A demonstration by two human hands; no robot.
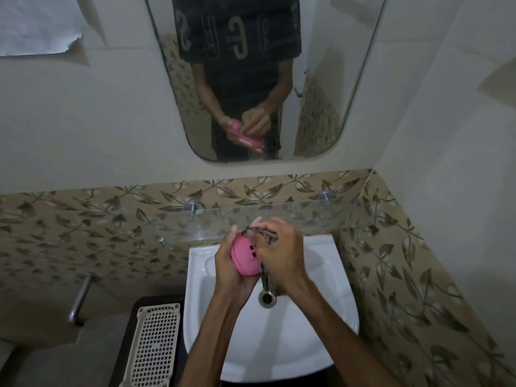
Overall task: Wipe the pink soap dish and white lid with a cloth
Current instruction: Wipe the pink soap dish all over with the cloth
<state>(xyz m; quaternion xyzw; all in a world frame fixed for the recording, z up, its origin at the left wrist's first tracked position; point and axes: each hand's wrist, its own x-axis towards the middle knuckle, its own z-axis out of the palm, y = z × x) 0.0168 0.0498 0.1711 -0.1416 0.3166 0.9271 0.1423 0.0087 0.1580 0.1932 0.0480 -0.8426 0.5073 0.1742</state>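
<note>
Pink oval plastic soap dish [245, 258] above a glossy white ceramic basin [321, 317], beige leaf-patterned wall tiles [83, 233] at nine o'clock, cream perforated plastic tray [156, 347] at seven.

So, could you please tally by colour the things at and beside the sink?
Pink: 1, the soap dish gripped by the left hand
White: 1, the sink
Cream: 1, the slotted tray
Dark patterned: 1, the cloth pinched by the right hand
Total: 4
</note>
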